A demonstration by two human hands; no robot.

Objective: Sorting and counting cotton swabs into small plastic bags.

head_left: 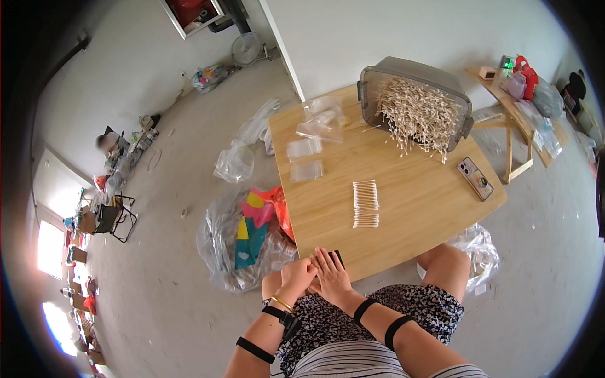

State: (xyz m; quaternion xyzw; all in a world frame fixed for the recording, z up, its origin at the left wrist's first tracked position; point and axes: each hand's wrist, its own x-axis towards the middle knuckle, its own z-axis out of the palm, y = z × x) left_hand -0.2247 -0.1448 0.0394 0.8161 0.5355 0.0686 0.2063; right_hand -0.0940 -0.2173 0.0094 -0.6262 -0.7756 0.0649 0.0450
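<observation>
At the table's near left edge my two hands meet. My left hand (297, 276) is closed, its fingers curled against the right hand; whatever is in them is hidden. My right hand (331, 274) lies with its fingers stretched out, partly over a small flat black thing (339, 256) whose kind I cannot make out. Further up the table lies a column of cotton swabs (366, 203), set side by side. A grey plastic bin (416, 70) rests tilted at the back, with a large heap of loose cotton swabs (421, 114) spilling from its mouth.
Clear plastic bags (324, 120) and two stacks of small clear sachets (305, 148) lie on the table's (328, 205) left side. A phone (475, 179) lies at the right. Bulky plastic bags (220, 236) sit on the floor by the left edge. A wooden bench (513, 104) stands far right.
</observation>
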